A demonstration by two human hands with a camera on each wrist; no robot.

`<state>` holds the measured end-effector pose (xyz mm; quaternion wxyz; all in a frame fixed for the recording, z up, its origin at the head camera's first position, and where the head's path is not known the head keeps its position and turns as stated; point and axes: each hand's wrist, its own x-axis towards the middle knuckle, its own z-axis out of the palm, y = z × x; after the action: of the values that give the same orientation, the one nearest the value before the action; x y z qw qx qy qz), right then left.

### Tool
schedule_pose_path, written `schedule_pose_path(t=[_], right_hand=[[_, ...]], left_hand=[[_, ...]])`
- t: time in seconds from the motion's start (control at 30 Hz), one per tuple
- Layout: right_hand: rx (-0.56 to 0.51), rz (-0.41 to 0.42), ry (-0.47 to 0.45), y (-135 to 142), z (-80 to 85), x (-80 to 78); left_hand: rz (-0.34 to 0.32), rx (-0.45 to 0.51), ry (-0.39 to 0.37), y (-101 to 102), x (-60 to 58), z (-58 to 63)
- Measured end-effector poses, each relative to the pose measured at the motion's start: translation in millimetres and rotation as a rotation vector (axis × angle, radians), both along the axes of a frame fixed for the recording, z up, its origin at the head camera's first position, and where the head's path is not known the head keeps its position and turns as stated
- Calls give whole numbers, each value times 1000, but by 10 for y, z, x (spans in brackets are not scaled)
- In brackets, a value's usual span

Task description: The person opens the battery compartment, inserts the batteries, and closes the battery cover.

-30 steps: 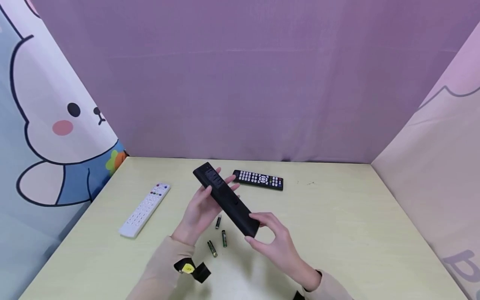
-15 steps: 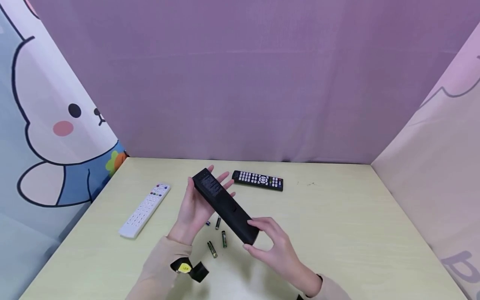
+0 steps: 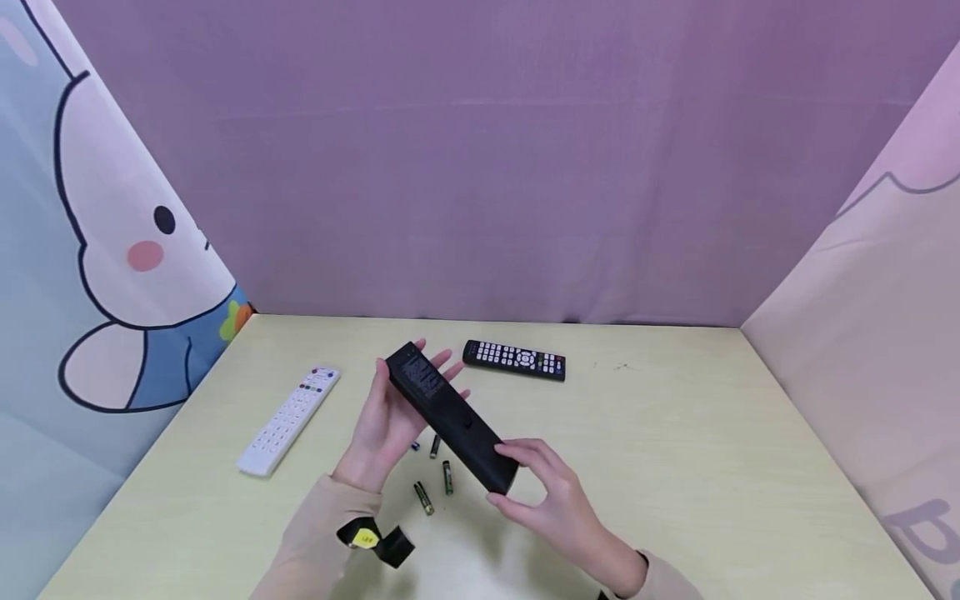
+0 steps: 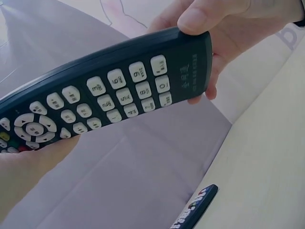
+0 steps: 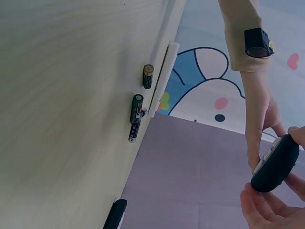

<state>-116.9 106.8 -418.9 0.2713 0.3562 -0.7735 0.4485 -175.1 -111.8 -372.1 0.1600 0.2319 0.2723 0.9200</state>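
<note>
A black remote control (image 3: 450, 417) is held up over the table, its back facing the head camera. White number buttons show on the front of the remote control (image 4: 119, 93) in the left wrist view. My left hand (image 3: 381, 429) lies palm up beneath its far end, fingers straight and spread behind it, thumb along its edge. With thumb and fingers, my right hand (image 3: 551, 496) pinches the near end. The remote's dark end (image 5: 276, 167) points toward the right wrist camera. Below it, several batteries (image 3: 423, 498) lie loose on the table, one partly hidden by the left hand.
A white remote control (image 3: 288, 421) lies on the table (image 3: 675, 467) at the left. Toward the back is another black remote control (image 3: 515, 360), buttons up. A purple cloth wall (image 3: 487, 167) rises behind the table, with printed panels on both sides.
My left thumb has moved from over the remote's back to its edge, and the left fingers have shifted under it. The remote has dropped slightly; the right hand keeps its pinch.
</note>
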Motion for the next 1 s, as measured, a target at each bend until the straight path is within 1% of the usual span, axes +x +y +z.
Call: schedule_pose_path(t=[0.17,0.27,0.37,0.53,0.67,0.83,1.0], right_hand=[[-3,-1,13,10,9,7],[-6,-7,29,14,10,6],[-8,-18,43,18,7,3],[2,-38,63,29,0,-11],[22,-52,95,39,-14,-25],[71,-92,152,49,-29,-40],[123,-128,230,53,-29,-50]], left_hand=[[23,-36,9,-19,-4,-11],[51,-85,-11,-28,1,-12],[109,-161,-51,-35,20,4],[229,-268,-145,-39,59,38],[292,-305,-197,-37,81,60],[365,-336,-249,-34,108,75],[468,-427,-269,-11,119,91]])
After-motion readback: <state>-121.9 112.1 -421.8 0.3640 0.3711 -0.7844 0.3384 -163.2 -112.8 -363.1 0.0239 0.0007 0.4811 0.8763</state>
